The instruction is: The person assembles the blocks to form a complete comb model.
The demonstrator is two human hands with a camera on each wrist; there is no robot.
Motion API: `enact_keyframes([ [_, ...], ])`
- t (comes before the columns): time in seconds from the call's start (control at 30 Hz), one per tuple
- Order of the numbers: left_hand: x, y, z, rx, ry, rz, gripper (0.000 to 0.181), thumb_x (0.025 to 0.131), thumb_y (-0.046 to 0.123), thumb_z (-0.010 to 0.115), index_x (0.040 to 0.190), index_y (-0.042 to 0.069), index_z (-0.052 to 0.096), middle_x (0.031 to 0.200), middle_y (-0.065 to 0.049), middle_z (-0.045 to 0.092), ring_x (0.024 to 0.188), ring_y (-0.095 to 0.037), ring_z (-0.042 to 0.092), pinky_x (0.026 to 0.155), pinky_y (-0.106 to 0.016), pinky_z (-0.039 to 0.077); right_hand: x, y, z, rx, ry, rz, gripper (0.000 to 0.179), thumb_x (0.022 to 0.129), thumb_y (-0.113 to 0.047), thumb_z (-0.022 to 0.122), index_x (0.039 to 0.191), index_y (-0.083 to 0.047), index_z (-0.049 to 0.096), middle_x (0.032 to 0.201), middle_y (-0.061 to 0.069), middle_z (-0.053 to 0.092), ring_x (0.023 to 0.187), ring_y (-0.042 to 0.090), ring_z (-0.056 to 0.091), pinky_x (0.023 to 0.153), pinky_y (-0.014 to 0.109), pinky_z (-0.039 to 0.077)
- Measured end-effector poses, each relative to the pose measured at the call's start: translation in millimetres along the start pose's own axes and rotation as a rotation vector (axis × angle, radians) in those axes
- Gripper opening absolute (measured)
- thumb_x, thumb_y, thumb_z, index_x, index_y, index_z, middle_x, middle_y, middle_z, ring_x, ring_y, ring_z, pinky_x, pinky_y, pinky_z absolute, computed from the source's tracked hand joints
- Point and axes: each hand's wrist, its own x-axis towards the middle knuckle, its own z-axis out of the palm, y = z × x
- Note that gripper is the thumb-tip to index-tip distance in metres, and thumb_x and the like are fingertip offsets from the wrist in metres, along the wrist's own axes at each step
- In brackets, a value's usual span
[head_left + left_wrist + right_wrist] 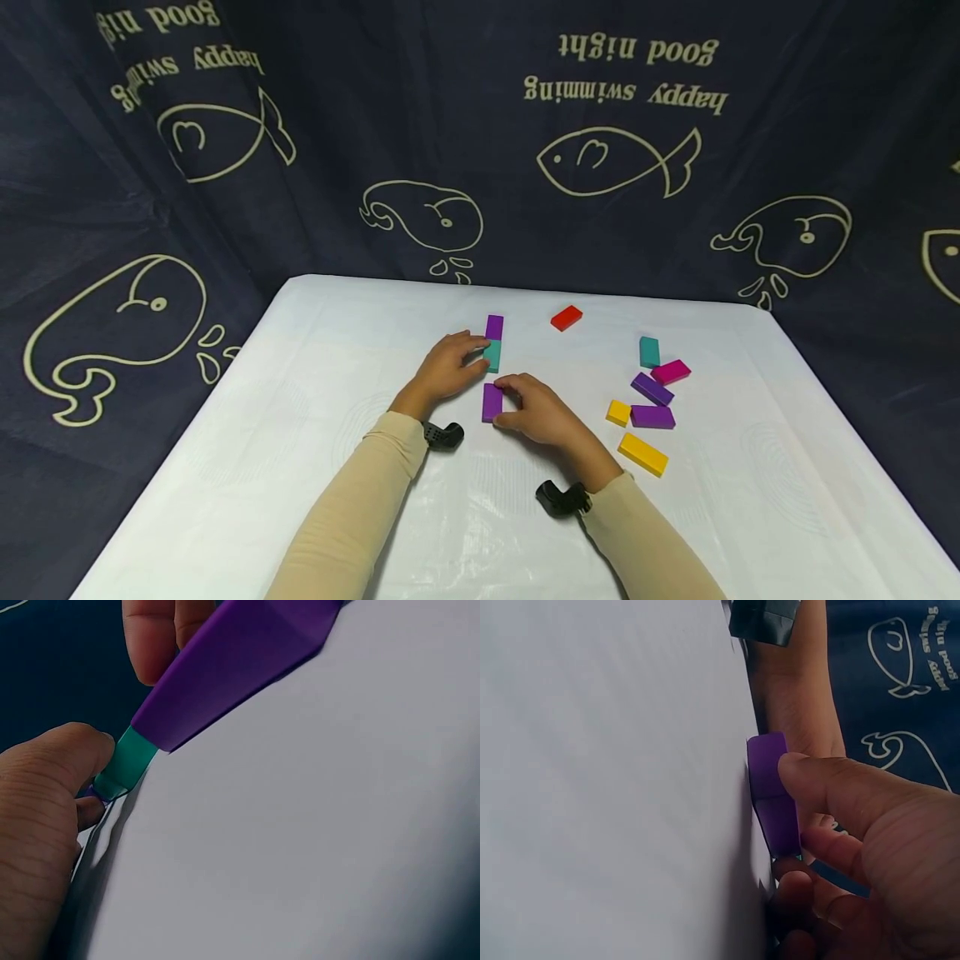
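Observation:
Near the middle of the white table, my right hand (542, 410) pinches a purple block (491, 403), thumb at its near end and a finger at its far end. In the right wrist view, the thumb presses on this purple block (766, 769) close over the tabletop. Farther back, a teal block (492, 357) lies end to end with another purple block (494, 327), in one line. My left hand (448, 367) holds the teal block from the left with thumb and fingers. A short gap separates the teal block from the right hand's purple one.
A red block (566, 318) lies toward the back. At the right, a loose group holds a teal block (649, 352), a magenta block (671, 372), purple blocks (652, 417) and yellow blocks (642, 454). A dark printed curtain (480, 150) hangs behind the white table (300, 367).

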Motion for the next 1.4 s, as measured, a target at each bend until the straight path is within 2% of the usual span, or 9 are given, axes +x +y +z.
enact_keyframes([
  [0.3, -0.5, -0.7, 0.0, 0.001, -0.002, -0.007, 0.045, 0.094, 0.03, 0.062, 0.135, 0.011, 0.062, 0.139, -0.004, 0.059, 0.14, -0.029, 0.04, 0.118, -0.048, 0.024, 7.5, 0, 3, 0.013, 0.03, -0.006, 0.054, 0.081, -0.017, 0.082, 0.13, -0.008, 0.062, 0.126, 0.009, 0.062, 0.113, 0.024, 0.056, 0.101, 0.044, 0.045],
  [0.5, -1.9, 1.3, 0.5, -0.029, 0.036, 0.033, 0.044, 0.093, 0.028, 0.061, 0.131, 0.007, 0.064, 0.136, -0.009, 0.061, 0.137, -0.034, 0.043, 0.116, -0.051, 0.027, 11.1, -1, 4, 0.008, 0.033, 0.004, 0.054, 0.082, -0.018, 0.081, 0.131, -0.007, 0.062, 0.129, 0.011, 0.061, 0.12, 0.026, 0.055, 0.105, 0.045, 0.043],
  [0.63, -2.7, 2.6, 0.6, -0.022, 0.066, 0.06, 0.044, 0.092, 0.028, 0.061, 0.129, 0.005, 0.065, 0.133, -0.011, 0.063, 0.134, -0.037, 0.046, 0.114, -0.053, 0.03, 13.9, -2, 4, 0.004, 0.042, 0.006, 0.054, 0.082, -0.018, 0.081, 0.13, -0.007, 0.061, 0.122, 0.011, 0.062, 0.111, 0.026, 0.057, 0.1, 0.045, 0.046],
  [0.73, -2.0, 2.3, -0.2, -0.013, 0.048, 0.049, 0.043, 0.093, 0.028, 0.061, 0.13, 0.006, 0.064, 0.135, -0.01, 0.062, 0.136, -0.036, 0.045, 0.115, -0.053, 0.029, 16.4, -2, 4, 0.005, 0.053, 0.01, 0.054, 0.081, -0.017, 0.082, 0.13, -0.006, 0.061, 0.116, 0.01, 0.063, 0.106, 0.025, 0.057, 0.097, 0.044, 0.046],
  [0.9, 0.4, -0.7, -0.1, -0.004, 0.005, 0.013, 0.044, 0.094, 0.028, 0.062, 0.134, 0.008, 0.062, 0.138, -0.007, 0.059, 0.139, -0.032, 0.041, 0.117, -0.05, 0.025, 19.5, -1, 4, 0.006, 0.061, 0.02, 0.054, 0.081, -0.018, 0.082, 0.129, -0.006, 0.061, 0.115, 0.009, 0.063, 0.108, 0.026, 0.057, 0.099, 0.045, 0.046],
  [1.17, 2.7, -3.7, 2.5, 0.023, 0.005, 0.005, 0.043, 0.095, 0.03, 0.061, 0.134, 0.011, 0.063, 0.139, -0.004, 0.059, 0.139, -0.029, 0.042, 0.117, -0.046, 0.025, 21.3, 0, 4, 0.016, 0.074, -0.005, 0.053, 0.081, -0.017, 0.081, 0.128, -0.004, 0.062, 0.11, 0.01, 0.063, 0.108, 0.027, 0.058, 0.1, 0.046, 0.044],
  [1.4, 1.8, -2.2, 1.6, 0.013, 0.009, 0.005, 0.043, 0.094, 0.029, 0.062, 0.133, 0.01, 0.063, 0.138, -0.005, 0.06, 0.139, -0.03, 0.042, 0.117, -0.048, 0.025, 22.4, 2, 5, 0.011, 0.073, 0.011, 0.053, 0.082, -0.019, 0.081, 0.13, -0.007, 0.061, 0.112, 0.01, 0.062, 0.109, 0.028, 0.057, 0.101, 0.046, 0.044],
])
